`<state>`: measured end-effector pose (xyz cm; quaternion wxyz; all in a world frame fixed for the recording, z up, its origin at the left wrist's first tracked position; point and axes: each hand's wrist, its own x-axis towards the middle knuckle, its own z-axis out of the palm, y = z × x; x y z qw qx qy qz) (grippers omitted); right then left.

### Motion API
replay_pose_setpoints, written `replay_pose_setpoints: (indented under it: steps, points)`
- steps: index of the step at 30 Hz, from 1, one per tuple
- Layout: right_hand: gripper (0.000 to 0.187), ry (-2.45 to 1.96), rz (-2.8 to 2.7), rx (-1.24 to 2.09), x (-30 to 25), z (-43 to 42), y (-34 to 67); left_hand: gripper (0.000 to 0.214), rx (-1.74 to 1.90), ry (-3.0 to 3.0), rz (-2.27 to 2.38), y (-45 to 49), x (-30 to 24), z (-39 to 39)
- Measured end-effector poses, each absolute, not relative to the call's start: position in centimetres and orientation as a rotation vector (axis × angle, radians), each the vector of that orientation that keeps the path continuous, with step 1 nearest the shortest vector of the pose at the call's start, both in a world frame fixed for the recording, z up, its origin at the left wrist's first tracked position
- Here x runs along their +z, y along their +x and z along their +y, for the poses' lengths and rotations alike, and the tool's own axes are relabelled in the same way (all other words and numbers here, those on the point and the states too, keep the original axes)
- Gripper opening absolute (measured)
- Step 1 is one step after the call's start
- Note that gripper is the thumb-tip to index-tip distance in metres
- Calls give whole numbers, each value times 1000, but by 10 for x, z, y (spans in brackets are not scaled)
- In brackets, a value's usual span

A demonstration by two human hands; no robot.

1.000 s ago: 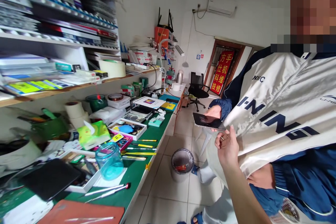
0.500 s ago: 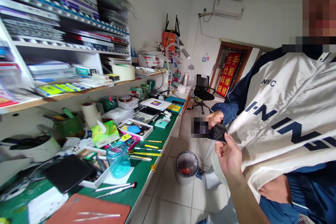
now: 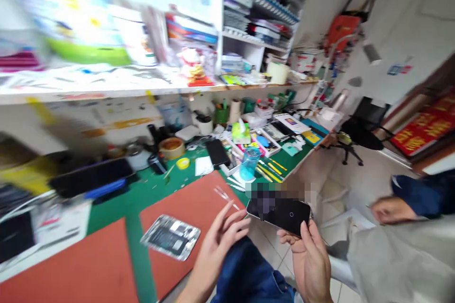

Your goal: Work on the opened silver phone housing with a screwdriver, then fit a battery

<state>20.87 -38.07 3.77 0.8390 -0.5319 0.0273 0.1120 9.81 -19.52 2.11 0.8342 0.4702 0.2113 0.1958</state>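
Note:
A black smartphone [image 3: 284,218] is in my right hand [image 3: 311,255], thumb on its dark face and fingers beneath its right end. Beside the phone's left end, over the edge of the mat, my left hand [image 3: 222,234] has its fingers stretched out and holds nothing. An opened phone body [image 3: 172,237] with its inner parts showing lies on the reddish-brown mat [image 3: 156,210]. Tweezers [image 3: 225,195] rest on the same mat, just beyond my left fingers.
Another person's hand [image 3: 387,209] is at the right. On the green bench stand a blue jar [image 3: 250,163], several screwdrivers [image 3: 272,170], a black phone [image 3: 217,152] and a tape roll [image 3: 171,147]. A loaded shelf [image 3: 199,87] runs above; a chair [image 3: 362,128] stands beyond.
My view has swung left toward the bench. The smartphone, earlier between my right hand and the other person's hand, is now in my right hand alone. My left hand has come into view.

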Motion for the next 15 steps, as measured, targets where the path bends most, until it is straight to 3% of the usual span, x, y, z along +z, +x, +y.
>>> replay_pose_setpoints:
  steps: [1,7,15]
  points:
    - [48,-1136,41,291,24,-375,204,85,372,903,420,110,24,-198]
    - [44,-1312,-190,528,-46,-368,189,66,405,728,391,138,27,-192]
    - [53,-1485,-305,682,-68,-365,186,70,464,757,368,141,-6,-167]
